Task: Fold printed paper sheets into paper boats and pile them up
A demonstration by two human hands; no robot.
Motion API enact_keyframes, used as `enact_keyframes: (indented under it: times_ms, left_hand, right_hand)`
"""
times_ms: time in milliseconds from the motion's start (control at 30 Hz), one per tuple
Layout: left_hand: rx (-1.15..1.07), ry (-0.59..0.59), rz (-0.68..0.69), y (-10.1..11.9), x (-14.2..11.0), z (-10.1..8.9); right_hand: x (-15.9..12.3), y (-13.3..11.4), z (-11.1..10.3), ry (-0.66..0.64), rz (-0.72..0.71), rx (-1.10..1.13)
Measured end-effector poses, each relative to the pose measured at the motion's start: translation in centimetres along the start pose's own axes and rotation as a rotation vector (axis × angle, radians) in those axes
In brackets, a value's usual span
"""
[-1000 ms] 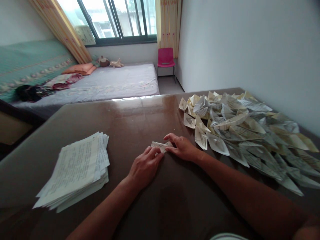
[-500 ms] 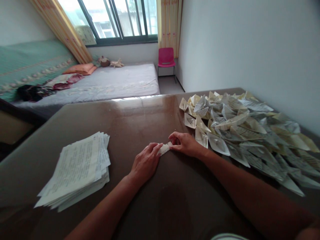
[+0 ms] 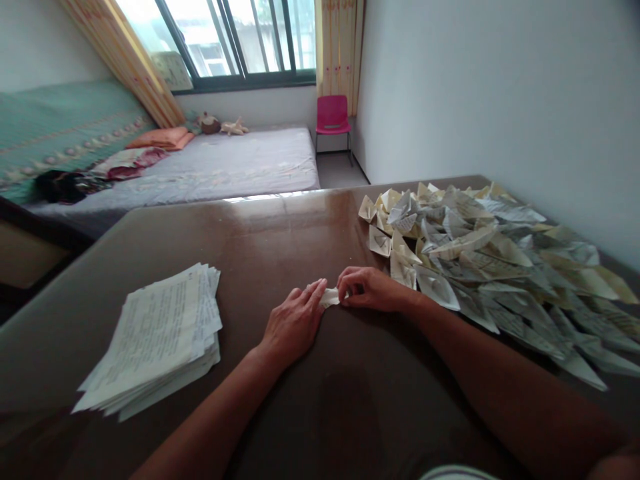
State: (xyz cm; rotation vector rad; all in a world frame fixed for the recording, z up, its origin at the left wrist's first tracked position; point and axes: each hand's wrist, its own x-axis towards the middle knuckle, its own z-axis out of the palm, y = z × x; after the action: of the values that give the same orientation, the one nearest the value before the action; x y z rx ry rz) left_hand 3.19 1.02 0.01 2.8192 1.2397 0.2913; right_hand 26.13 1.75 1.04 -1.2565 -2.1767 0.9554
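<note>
A small folded piece of paper lies between my two hands at the middle of the table. My left hand has its fingers together over the paper's left end, pressing or gripping it there. At the right end, my right hand is closed, with thumb and bent fingers pinching the paper. Both hands cover much of it, so its full shape is hidden. Past my right hand spreads a large heap of folded paper boats. To the left of my left hand lies a stack of printed sheets.
The brown glossy table fills the foreground. A white rim shows at the bottom edge. Beyond the table are a bed, a pink chair and a window. A white wall runs along the right side.
The paper between my hands has changed from a flat printed strip to a plainer, bent shape. My left fingers are straighter, and my right fingers have curled lower onto the paper's end.
</note>
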Motion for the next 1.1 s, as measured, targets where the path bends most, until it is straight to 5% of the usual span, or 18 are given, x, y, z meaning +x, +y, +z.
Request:
enact_keyframes:
  times_ms: [167, 400, 867, 1100]
  left_hand:
    - [0.017, -0.038, 0.013, 0.3, 0.1, -0.5]
    - [0.06, -0.064, 0.06, 0.7, -0.2, -0.9]
    - [0.112, -0.027, 0.153, 0.9, -1.1, -0.1]
    - [0.041, -0.058, 0.085, 0.8, -0.7, -0.2]
  right_hand:
    - [-0.1, -0.1, -0.1, -0.016, -0.033, -0.012]
    - [0.1, 0.0, 0.2, 0.236, 0.24, -0.15]
    - [0.1, -0.3, 0.3, 0.093, 0.336, -0.144]
    - [0.0, 0.4, 1.0, 0.125, 0.242, -0.043]
